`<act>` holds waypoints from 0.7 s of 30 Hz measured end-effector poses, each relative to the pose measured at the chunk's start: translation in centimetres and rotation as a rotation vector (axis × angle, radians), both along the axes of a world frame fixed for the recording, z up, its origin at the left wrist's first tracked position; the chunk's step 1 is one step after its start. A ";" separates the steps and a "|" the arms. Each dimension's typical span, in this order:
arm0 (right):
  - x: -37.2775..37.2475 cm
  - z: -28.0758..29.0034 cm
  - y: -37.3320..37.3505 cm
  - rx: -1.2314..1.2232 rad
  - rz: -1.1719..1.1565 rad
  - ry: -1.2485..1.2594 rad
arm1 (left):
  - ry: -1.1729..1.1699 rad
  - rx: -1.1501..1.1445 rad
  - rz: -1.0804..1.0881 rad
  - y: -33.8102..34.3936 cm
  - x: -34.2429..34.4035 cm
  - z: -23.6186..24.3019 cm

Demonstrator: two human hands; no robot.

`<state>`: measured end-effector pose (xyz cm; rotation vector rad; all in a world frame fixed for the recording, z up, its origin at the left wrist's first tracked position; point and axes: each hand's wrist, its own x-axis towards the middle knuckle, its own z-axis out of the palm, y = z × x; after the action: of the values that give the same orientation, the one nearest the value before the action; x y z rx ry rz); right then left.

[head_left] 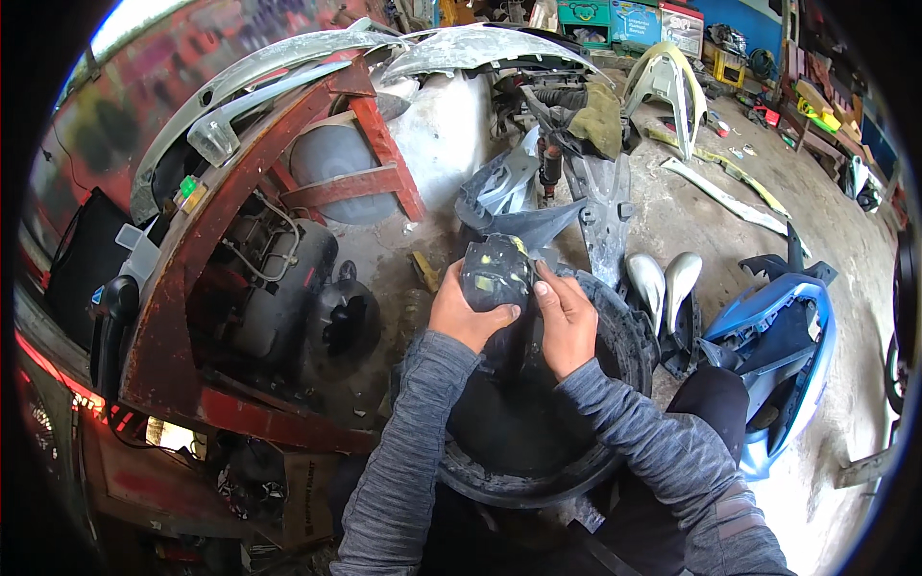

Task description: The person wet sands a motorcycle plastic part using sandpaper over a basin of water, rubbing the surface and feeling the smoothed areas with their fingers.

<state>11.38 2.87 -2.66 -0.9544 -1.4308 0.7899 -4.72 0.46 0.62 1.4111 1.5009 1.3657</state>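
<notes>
Several panels [788, 291] litter the concrete floor [831, 230]; left hand [463, 315] grips dark part [495, 271] over tub [523, 492], right hand [569, 324] beside it, hold unclear.

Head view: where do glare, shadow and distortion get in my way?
In the head view, the concrete floor washes out at lower right, shadow darkens the black tub, fisheye bends the red bench; same view, left hand and right hand show clearly.

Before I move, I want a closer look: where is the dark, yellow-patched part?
Near the head view's centre: the dark part is in the left hand, right hand at its right edge.
</notes>
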 end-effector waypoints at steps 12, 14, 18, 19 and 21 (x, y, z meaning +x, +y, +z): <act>-0.4 1.0 -1.1 0.038 0.135 -0.043 | 0.358 0.119 0.468 -1.1 1.3 2.1; -0.5 1.1 -1.0 0.046 0.123 -0.018 | 0.272 0.121 0.417 -1.2 1.3 2.5; -0.8 2.8 -1.5 0.109 0.056 0.004 | 0.195 0.099 0.385 -1.2 1.0 2.2; -0.4 3.8 -1.4 0.261 0.082 -0.069 | 0.192 0.102 0.376 -1.2 0.9 2.3; -0.2 4.7 -0.8 0.463 0.139 -0.191 | 0.182 0.110 0.366 -0.9 0.5 1.8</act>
<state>11.13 2.07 2.07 -0.5887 -1.7631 0.4409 -4.17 -0.44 2.43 1.4058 1.9009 1.5913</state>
